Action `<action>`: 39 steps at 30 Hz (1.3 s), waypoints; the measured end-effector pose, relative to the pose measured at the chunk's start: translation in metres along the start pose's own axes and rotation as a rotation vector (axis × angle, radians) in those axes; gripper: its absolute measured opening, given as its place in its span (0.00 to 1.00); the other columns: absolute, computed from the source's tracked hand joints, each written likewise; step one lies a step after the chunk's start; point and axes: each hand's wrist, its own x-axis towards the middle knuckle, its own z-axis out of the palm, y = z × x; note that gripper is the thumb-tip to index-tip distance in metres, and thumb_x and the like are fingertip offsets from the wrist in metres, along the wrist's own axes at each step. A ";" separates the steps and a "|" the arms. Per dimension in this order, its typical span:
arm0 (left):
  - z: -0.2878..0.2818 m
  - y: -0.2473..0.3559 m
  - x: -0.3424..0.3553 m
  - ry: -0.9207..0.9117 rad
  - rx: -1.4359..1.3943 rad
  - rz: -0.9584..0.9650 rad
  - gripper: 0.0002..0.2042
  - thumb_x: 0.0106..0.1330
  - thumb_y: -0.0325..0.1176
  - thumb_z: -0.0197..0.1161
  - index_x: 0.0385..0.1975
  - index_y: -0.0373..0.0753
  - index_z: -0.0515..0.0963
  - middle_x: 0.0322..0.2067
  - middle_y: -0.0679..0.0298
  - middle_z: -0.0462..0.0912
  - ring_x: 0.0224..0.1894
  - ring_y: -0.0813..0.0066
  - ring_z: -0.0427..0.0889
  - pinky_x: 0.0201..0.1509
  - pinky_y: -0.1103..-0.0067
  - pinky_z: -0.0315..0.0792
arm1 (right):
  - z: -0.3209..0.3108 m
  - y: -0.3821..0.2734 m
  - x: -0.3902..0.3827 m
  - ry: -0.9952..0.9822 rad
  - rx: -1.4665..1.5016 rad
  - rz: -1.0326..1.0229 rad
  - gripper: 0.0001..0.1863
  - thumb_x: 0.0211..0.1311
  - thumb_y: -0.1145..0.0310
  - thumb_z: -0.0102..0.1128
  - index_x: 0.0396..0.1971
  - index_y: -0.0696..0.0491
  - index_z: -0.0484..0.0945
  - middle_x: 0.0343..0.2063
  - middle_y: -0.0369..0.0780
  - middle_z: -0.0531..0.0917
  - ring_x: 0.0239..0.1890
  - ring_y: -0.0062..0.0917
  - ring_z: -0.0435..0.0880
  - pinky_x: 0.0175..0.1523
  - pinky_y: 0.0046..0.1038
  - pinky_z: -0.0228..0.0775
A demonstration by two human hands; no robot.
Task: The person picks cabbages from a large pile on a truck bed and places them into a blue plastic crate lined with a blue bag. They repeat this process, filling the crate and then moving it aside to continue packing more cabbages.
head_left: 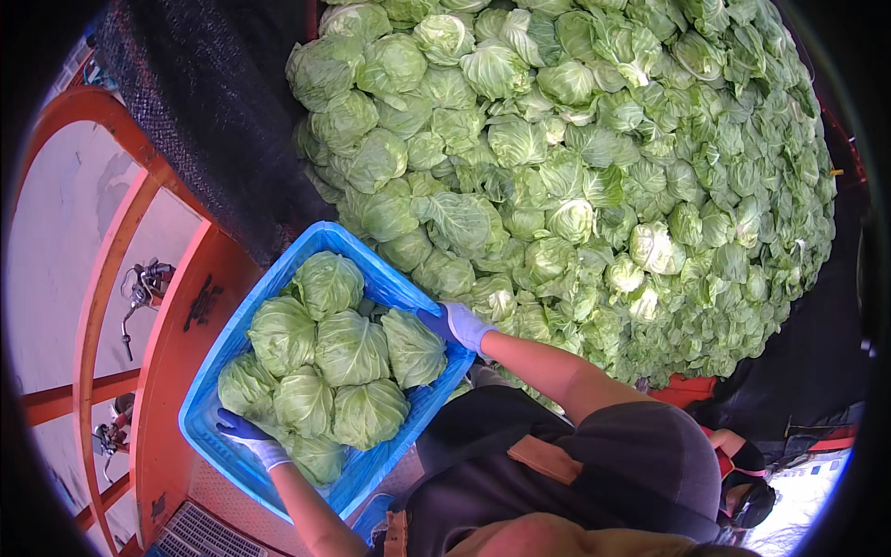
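A blue plastic crate (206,371) stands tilted at an angle in front of me, holding several round green cabbages (351,347). My right hand (461,329), in a white and blue glove, grips the crate's rim at its right corner. Inside the crate's near left side lies my left hand (255,440), gloved the same way. Its fingers stretch out against the lower left cabbages and grip nothing that I can see. Beyond the crate rises a large heap of loose cabbages (520,148).
An orange metal side panel (176,343) with curved rails runs along the left; bicycle handlebars (139,302) show past it. Dark netting (213,111) hangs at the upper left. A grey grate (204,534) lies at the lower left. Another person (747,487) is at the lower right.
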 end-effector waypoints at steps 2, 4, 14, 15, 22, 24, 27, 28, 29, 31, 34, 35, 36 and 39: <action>-0.007 0.054 -0.034 -0.047 0.048 0.173 0.35 0.79 0.51 0.49 0.72 0.26 0.58 0.70 0.44 0.66 0.68 0.50 0.69 0.71 0.63 0.64 | 0.005 0.024 0.004 0.027 0.026 -0.046 0.30 0.68 0.40 0.55 0.56 0.50 0.81 0.47 0.52 0.86 0.50 0.45 0.85 0.56 0.39 0.74; 0.018 0.112 -0.105 -0.117 -0.050 0.430 0.31 0.81 0.49 0.47 0.71 0.28 0.62 0.67 0.47 0.68 0.68 0.54 0.69 0.72 0.62 0.62 | -0.015 0.017 -0.007 -0.093 0.160 -0.182 0.33 0.69 0.43 0.58 0.60 0.55 0.76 0.53 0.52 0.84 0.54 0.44 0.84 0.58 0.39 0.72; 0.346 0.218 -0.375 -1.139 0.649 1.147 0.53 0.55 0.51 0.77 0.79 0.56 0.50 0.78 0.43 0.44 0.69 0.35 0.65 0.66 0.54 0.71 | -0.146 0.218 0.079 0.136 1.165 0.390 0.49 0.62 0.29 0.58 0.72 0.48 0.61 0.66 0.44 0.70 0.65 0.45 0.72 0.62 0.50 0.68; 0.378 0.209 -0.370 -1.153 0.879 1.145 0.48 0.58 0.49 0.75 0.78 0.57 0.54 0.78 0.46 0.47 0.67 0.40 0.70 0.62 0.56 0.75 | -0.144 0.239 0.101 0.073 1.189 0.372 0.52 0.62 0.28 0.57 0.76 0.47 0.56 0.69 0.48 0.68 0.63 0.43 0.75 0.63 0.44 0.71; 0.361 0.229 -0.379 -1.277 1.176 1.131 0.35 0.64 0.52 0.68 0.67 0.42 0.68 0.56 0.41 0.77 0.50 0.43 0.84 0.54 0.58 0.78 | -0.200 0.312 0.105 0.182 1.461 0.312 0.47 0.65 0.33 0.58 0.74 0.49 0.60 0.69 0.45 0.69 0.63 0.38 0.75 0.62 0.44 0.71; 0.358 0.267 -0.423 -1.276 1.345 1.196 0.50 0.60 0.62 0.69 0.77 0.44 0.54 0.63 0.35 0.71 0.55 0.37 0.81 0.57 0.57 0.77 | -0.235 0.321 0.115 0.404 1.323 0.235 0.34 0.70 0.43 0.60 0.66 0.51 0.71 0.56 0.41 0.80 0.52 0.32 0.82 0.53 0.36 0.76; 0.411 0.304 -0.484 -1.399 0.752 1.089 0.31 0.68 0.54 0.65 0.63 0.38 0.74 0.53 0.42 0.83 0.55 0.45 0.83 0.55 0.62 0.78 | -0.307 0.289 0.111 0.867 0.781 -0.040 0.24 0.72 0.53 0.61 0.57 0.55 0.79 0.41 0.42 0.87 0.41 0.32 0.86 0.47 0.33 0.77; 0.436 0.310 -0.497 -1.435 0.797 0.992 0.21 0.72 0.48 0.62 0.50 0.34 0.80 0.46 0.42 0.85 0.47 0.46 0.86 0.49 0.62 0.78 | -0.341 0.255 0.102 1.042 0.596 -0.105 0.21 0.71 0.57 0.61 0.53 0.57 0.81 0.35 0.44 0.88 0.37 0.34 0.87 0.45 0.32 0.78; 0.457 0.309 -0.514 -1.464 0.773 1.017 0.19 0.73 0.46 0.61 0.46 0.34 0.81 0.45 0.42 0.85 0.45 0.47 0.86 0.48 0.64 0.78 | -0.368 0.249 0.108 1.124 0.361 -0.224 0.20 0.70 0.57 0.62 0.53 0.56 0.80 0.37 0.47 0.87 0.39 0.37 0.87 0.46 0.35 0.78; 0.487 0.295 -0.538 -1.372 0.492 1.127 0.17 0.73 0.45 0.61 0.45 0.33 0.80 0.44 0.42 0.84 0.42 0.47 0.85 0.47 0.64 0.77 | -0.413 0.228 0.120 1.133 0.059 -0.431 0.20 0.68 0.60 0.63 0.54 0.56 0.80 0.42 0.49 0.87 0.43 0.42 0.87 0.49 0.39 0.78; 0.532 0.282 -0.543 -1.103 -0.020 0.819 0.28 0.73 0.45 0.63 0.62 0.28 0.71 0.51 0.44 0.80 0.44 0.57 0.82 0.51 0.69 0.76 | -0.435 0.192 0.157 0.909 0.048 -0.577 0.25 0.68 0.55 0.63 0.56 0.58 0.78 0.47 0.52 0.86 0.48 0.46 0.86 0.55 0.43 0.76; 0.548 0.281 -0.529 -1.130 -0.069 0.607 0.34 0.71 0.48 0.65 0.67 0.28 0.65 0.55 0.44 0.78 0.50 0.59 0.80 0.55 0.69 0.74 | -0.439 0.182 0.177 0.789 0.050 -0.481 0.28 0.69 0.50 0.60 0.57 0.58 0.78 0.49 0.53 0.84 0.50 0.47 0.84 0.57 0.45 0.75; 0.563 0.285 -0.520 -1.154 -0.122 0.394 0.40 0.70 0.51 0.67 0.71 0.28 0.60 0.59 0.45 0.75 0.55 0.61 0.78 0.58 0.69 0.73 | -0.442 0.177 0.196 0.673 0.046 -0.381 0.31 0.69 0.45 0.57 0.58 0.58 0.77 0.51 0.55 0.83 0.53 0.48 0.83 0.58 0.47 0.73; 0.609 0.298 -0.497 -1.318 -0.094 0.264 0.57 0.62 0.61 0.70 0.78 0.31 0.41 0.70 0.47 0.63 0.68 0.61 0.67 0.67 0.69 0.66 | -0.435 0.159 0.244 0.898 -0.203 -0.141 0.36 0.69 0.39 0.50 0.60 0.57 0.76 0.54 0.55 0.79 0.56 0.51 0.80 0.60 0.52 0.71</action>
